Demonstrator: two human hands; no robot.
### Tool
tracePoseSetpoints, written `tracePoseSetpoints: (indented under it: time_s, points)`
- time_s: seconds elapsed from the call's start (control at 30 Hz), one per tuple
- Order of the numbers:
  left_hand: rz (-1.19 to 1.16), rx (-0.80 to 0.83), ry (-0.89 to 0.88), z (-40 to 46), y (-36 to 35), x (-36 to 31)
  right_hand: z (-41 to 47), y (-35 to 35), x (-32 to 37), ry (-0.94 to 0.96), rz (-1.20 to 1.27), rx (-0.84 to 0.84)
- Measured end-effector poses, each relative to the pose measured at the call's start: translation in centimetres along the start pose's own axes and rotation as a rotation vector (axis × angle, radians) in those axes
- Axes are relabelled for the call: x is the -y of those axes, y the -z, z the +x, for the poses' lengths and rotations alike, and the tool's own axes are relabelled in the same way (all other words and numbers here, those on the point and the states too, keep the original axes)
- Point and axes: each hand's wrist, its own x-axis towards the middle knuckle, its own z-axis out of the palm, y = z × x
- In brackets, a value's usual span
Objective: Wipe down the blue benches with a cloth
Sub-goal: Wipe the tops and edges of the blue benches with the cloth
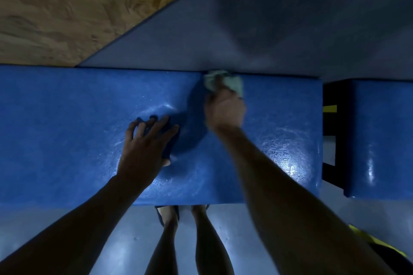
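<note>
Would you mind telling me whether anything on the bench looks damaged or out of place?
Nothing stands out. The padded blue bench looks intact, merely shiny. The right hand presses a pale crumpled cloth at its far edge; the left hand rests spread on top.

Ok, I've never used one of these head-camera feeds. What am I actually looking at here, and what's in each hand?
This is one wide-angle camera worn on the person's head, looking down, so the two arms coming in from the bottom are their own. There is no machine: just bare hands. The long blue bench runs across the picture, with a second blue bench at the right across a gap. The right hand grips a pale cloth at the bench's far edge, blurred, so probably wiping. The left hand rests on the bench top with fingers spread; something dark seems to lie under it, but I cannot tell what. The person's legs show below, on a grey floor.
</note>
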Motion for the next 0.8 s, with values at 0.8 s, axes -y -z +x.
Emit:
tracePoseSetpoints:
  time_s: [0.8]
  points:
    - [-0.059, -0.023, 0.032, -0.5, -0.3, -0.2, -0.8, -1.4, 2.6, 0.326, -0.076, -0.064]
